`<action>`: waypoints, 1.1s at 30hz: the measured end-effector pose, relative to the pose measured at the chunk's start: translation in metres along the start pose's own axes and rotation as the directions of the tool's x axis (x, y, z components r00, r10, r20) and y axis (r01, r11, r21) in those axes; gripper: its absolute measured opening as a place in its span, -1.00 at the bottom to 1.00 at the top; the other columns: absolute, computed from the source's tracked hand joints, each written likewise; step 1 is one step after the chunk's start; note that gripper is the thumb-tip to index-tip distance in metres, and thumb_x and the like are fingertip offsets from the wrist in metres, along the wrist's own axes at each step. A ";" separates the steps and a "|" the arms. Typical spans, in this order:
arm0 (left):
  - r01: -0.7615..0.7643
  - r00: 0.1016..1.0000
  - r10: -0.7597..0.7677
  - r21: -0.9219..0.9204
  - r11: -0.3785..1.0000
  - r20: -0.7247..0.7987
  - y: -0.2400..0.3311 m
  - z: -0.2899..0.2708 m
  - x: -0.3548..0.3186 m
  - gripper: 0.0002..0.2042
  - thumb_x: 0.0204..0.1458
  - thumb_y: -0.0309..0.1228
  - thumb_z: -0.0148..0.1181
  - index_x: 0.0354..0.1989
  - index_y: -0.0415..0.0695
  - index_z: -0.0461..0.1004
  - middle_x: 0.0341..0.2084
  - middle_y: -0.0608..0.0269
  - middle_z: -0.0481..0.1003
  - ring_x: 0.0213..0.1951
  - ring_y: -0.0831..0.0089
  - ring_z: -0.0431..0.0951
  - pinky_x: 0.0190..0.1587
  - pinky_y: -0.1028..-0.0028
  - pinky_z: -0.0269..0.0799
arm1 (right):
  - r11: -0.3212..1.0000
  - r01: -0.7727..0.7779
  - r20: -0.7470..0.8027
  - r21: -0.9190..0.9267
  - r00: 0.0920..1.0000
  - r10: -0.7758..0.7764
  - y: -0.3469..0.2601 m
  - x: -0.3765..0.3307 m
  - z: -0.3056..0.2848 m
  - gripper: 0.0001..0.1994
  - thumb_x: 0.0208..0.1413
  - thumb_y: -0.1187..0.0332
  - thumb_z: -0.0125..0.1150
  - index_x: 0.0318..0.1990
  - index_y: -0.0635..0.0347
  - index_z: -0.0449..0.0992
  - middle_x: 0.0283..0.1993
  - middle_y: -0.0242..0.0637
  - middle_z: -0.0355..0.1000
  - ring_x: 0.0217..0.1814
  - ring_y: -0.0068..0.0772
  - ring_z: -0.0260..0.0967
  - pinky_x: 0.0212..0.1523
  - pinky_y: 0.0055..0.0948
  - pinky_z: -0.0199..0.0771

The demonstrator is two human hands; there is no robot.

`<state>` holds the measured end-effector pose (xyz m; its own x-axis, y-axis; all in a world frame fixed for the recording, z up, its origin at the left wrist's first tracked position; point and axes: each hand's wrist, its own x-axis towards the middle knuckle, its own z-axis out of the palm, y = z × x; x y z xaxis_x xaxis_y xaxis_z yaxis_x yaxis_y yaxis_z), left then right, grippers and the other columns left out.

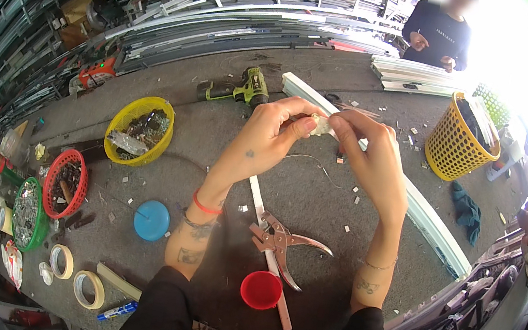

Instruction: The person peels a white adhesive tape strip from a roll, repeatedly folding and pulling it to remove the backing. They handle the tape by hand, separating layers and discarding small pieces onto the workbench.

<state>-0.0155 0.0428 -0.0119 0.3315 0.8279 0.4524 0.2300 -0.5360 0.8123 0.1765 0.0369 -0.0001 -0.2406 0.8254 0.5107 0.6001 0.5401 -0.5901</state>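
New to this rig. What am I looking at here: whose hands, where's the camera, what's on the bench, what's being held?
There is no machine: a person works bare-handed. The one picture comes from a fisheye camera on their head, looking down, so straight edges bend. The left hand and right hand are raised together, fingers pinching a small whitish piece between them; what it is I cannot tell. Below on the grey felt-covered workbench lie metal hand pliers, a red plastic cup, a blue round lid, a green cordless drill, a long white profile strip and a yellow bowl of parts. Another person stands behind.
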 end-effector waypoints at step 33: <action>-0.201 0.924 0.285 0.310 0.929 -0.255 0.025 0.018 -0.008 -0.83 -0.01 -0.51 0.26 -0.22 -0.25 0.54 -0.40 0.20 0.48 -0.36 0.43 0.55 -0.30 0.50 0.42 | 0.946 0.278 -0.169 0.170 0.954 -0.249 -0.016 -0.001 0.002 -0.95 -0.02 0.54 0.17 -0.43 0.37 0.47 -0.44 -0.18 0.41 -0.38 -0.30 0.36 -0.29 -0.39 0.32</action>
<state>0.0043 0.0201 -0.0017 0.1386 0.6544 0.7433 0.4303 -0.7158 0.5500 0.1661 0.0278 0.0074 -0.2501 0.6245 0.7399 0.3707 0.7677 -0.5227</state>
